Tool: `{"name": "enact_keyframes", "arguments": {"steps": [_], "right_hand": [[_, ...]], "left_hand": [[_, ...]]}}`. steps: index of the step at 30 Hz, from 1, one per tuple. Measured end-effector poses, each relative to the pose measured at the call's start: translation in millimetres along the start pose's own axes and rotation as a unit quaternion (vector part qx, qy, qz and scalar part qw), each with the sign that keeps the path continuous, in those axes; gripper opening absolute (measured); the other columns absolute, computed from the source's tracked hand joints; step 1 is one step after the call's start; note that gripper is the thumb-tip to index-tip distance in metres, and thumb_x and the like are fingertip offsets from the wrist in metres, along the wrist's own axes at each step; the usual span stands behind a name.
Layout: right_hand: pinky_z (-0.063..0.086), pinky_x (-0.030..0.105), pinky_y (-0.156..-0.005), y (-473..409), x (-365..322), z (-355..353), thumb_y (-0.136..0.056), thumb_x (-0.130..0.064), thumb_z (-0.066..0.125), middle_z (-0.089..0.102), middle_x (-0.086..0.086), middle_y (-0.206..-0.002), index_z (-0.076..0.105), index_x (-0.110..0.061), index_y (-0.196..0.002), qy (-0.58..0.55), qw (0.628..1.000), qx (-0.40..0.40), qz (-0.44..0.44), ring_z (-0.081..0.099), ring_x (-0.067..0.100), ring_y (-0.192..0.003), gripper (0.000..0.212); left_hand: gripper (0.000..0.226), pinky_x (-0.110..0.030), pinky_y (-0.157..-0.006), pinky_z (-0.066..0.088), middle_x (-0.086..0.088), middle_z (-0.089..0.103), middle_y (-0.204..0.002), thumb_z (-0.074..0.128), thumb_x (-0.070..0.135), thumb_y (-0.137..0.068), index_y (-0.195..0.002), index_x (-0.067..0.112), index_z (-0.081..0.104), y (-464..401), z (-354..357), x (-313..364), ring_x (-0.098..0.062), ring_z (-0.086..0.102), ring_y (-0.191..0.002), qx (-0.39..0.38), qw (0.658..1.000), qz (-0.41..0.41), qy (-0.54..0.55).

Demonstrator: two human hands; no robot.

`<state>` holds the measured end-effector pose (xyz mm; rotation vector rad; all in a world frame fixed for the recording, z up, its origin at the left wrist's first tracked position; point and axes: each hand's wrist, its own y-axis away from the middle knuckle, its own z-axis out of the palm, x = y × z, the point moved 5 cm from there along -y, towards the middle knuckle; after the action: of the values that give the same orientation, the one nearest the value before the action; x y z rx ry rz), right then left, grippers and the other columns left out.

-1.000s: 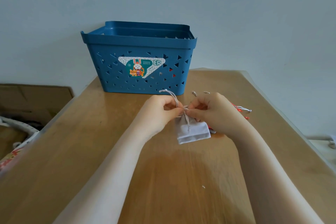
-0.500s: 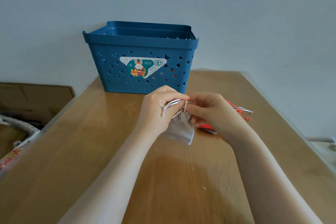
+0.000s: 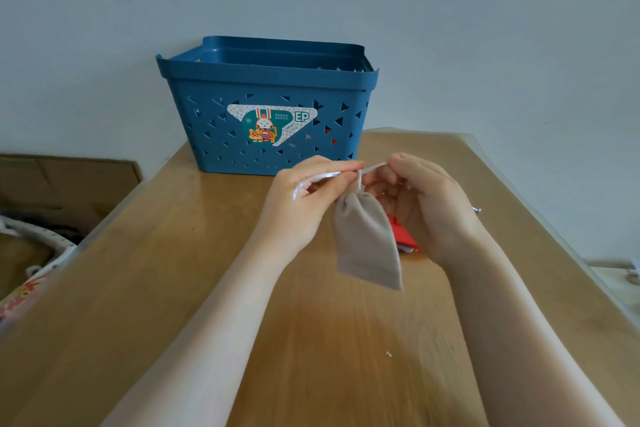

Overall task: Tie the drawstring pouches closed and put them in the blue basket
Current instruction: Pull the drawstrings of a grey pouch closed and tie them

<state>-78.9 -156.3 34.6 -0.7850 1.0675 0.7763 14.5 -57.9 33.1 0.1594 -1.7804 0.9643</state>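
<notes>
Soft, even daylight; a faint glare streak lies on the table [image 3: 145,288] left of the blue basket [image 3: 266,107]. Table edges bow from wide-angle distortion, and the pouch [image 3: 367,246] below the basket shows slight motion blur.

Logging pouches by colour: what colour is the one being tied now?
Plain beige-grey pouch, with a white drawstring; seen in the head view.

Both bare forearms reach forward from the bottom edge and converge toward the middle, wrists raised. The left hand [image 3: 298,198] shows its back and thumb side, thumb and forefinger pinched together on a pale cord [image 3: 322,178] — the other fingers are curled under. The right hand [image 3: 426,204] sits just beside it, palm turned inward toward the left, fingers curled and its fingertips [image 3: 388,172] pinching the cord's other end — the two hands nearly touch.
</notes>
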Motion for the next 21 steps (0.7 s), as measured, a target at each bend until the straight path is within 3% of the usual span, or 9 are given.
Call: {"name": "enact_keyframes", "arguments": {"steps": [4, 7, 11, 13, 17, 21], "right_hand": [[0.04, 0.034, -0.067, -1.0, 11.6, -1.3, -0.08, -0.024, 0.055, 0.064, 0.006, -0.08, 0.044, -0.015, -0.053, -0.119, 0.99, 0.019, 0.072, 0.055, 0.024, -0.072, 0.031], [0.044, 0.033, -0.082, -1.0, 7.9, -6.7, -0.08, -0.023, 0.047, 0.069, 0.003, -0.074, 0.043, -0.015, -0.067, -0.204, 0.976, 0.052, 0.062, 0.065, 0.019, -0.079, 0.015], [0.049, 0.031, -0.089, -3.5, 7.3, -16.1, -0.079, -0.027, 0.049, 0.069, 0.003, -0.08, 0.054, -0.016, -0.05, -0.255, 0.964, 0.057, 0.041, 0.068, 0.017, -0.083, 0.031], [0.049, 0.025, -0.078, -5.2, 9.1, -18.3, -0.081, -0.031, 0.049, 0.065, 0.0, -0.075, 0.058, -0.017, -0.055, -0.252, 0.966, 0.051, 0.039, 0.061, 0.013, -0.069, 0.031], [0.036, 0.018, -0.048, -8.0, 17.2, -22.0, -0.095, -0.032, 0.042, 0.051, -0.004, -0.061, 0.06, -0.016, -0.064, -0.158, 0.981, 0.093, 0.057, 0.038, 0.008, -0.045, 0.039], [0.028, 0.019, -0.044, -1.7, 11.3, -12.3, -0.097, -0.025, 0.047, 0.046, -0.006, -0.052, 0.069, -0.011, -0.08, 0.134, 0.985, 0.113, 0.004, 0.033, 0.008, -0.043, 0.031]], "left_hand": [[0.019, -0.009, -0.065, 0.041, 0.016, 0.066, -0.073, 0.056, 0.012, -0.091, -0.089, 0.025, 0.071, 0.9, -3.9, -0.5, 0.003, 0.056, -0.068, 0.045, 0.997, -0.044, 0.033], [0.019, -0.011, -0.056, 0.037, 0.019, 0.059, -0.058, 0.056, 0.015, -0.092, -0.085, 0.024, 0.071, 0.3, -10.8, -2.9, -0.001, 0.045, -0.055, 0.099, 0.992, -0.067, 0.046], [0.024, -0.016, -0.055, 0.036, 0.014, 0.054, -0.056, 0.055, 0.017, -0.093, -0.081, 0.026, 0.073, -1.1, -17.4, -9.2, -0.007, 0.042, -0.058, 0.116, 0.988, -0.076, 0.063], [0.027, -0.017, -0.056, 0.036, 0.013, 0.052, -0.055, 0.054, 0.017, -0.094, -0.077, 0.027, 0.073, -0.6, -14.6, -12.8, -0.007, 0.041, -0.059, 0.107, 0.988, -0.087, 0.071], [0.033, -0.019, -0.059, 0.036, 0.011, 0.05, -0.057, 0.056, 0.018, -0.092, -0.067, 0.028, 0.074, 1.2, -4.2, -21.2, -0.007, 0.041, -0.058, 0.092, 0.983, -0.126, 0.101], [0.028, -0.018, -0.057, 0.034, 0.005, 0.04, -0.054, 0.061, 0.022, -0.089, -0.062, 0.02, 0.069, 5.9, 1.2, -25.5, -0.006, 0.038, -0.055, 0.126, 0.975, -0.159, 0.097]]}}
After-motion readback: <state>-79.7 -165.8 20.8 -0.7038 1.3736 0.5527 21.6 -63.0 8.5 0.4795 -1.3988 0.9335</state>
